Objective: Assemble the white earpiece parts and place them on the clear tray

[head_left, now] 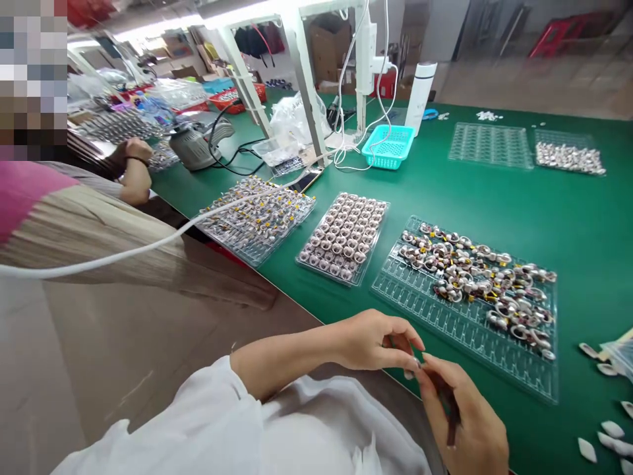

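Note:
Over the near edge of the green table, my left hand [378, 340] and my right hand [462, 406] meet fingertip to fingertip. Both are closed in a pinch around a tiny part, mostly hidden by the fingers, whose kind I cannot make out. Just beyond them lies a clear plastic tray [440, 310] with empty slots along its near side. Heaped on its far side are small ring-shaped electronic parts [469, 270] with bits of yellow. Further left, another clear tray [359, 277] holds rows of pinkish round pieces [346, 227].
Loose white pointed shells [613, 429] and a plastic bag [620, 356] lie at the right. A filled tray [257, 218], a turquoise basket [389, 148], a white bottle [421, 99] and more trays [489, 145] stand farther off. A white cable [148, 247] crosses the left; a co-worker's arm [136, 175] is beyond.

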Tool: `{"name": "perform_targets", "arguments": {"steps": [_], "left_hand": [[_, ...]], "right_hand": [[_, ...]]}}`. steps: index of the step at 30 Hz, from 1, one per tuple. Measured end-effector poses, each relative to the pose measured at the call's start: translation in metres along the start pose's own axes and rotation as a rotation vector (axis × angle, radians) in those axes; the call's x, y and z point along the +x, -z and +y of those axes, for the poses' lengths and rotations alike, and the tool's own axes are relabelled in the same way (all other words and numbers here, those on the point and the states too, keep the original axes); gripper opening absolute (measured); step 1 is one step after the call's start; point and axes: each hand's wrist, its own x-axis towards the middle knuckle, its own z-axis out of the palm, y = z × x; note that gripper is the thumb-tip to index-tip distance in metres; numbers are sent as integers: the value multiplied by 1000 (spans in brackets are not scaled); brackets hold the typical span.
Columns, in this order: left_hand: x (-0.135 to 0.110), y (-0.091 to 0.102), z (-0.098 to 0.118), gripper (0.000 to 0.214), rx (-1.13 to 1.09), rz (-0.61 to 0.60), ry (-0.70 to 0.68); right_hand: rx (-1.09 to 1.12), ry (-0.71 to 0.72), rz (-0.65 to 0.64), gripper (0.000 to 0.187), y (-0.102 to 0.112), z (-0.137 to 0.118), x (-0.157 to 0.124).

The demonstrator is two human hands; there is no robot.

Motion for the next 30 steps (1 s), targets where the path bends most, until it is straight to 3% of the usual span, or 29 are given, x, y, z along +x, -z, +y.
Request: {"name": "perform_targets", "arguments": {"steps": [4, 6, 11, 14, 16, 21, 27, 30], "left_hand": [[-14, 8, 3, 29, 149, -43, -45], [-19, 12, 3, 29, 218, 5, -52], [-27, 40, -8, 19, 284, 388, -30], [-26, 67, -23, 21, 429, 645, -91], [-22, 81, -34, 21, 578, 738, -165], [-12, 95, -56, 17, 912, 654, -410], [-14, 100, -68, 22, 1037, 666, -381], [-17, 99, -63, 28, 1085, 667, -371]], "right_hand": [[69, 185, -79, 28, -10, -6, 13], [97, 224, -121, 33, -13, -10, 17], [113, 182, -74, 36, -12, -9, 12], [136, 138, -31, 34, -11, -3, 4], [150, 111, -11, 33, -12, 0, 1], [169, 85, -1, 29, -13, 0, -4], [196, 57, -4, 26, -13, -1, -5], [213, 54, 7, 27, -13, 0, -6]]}}
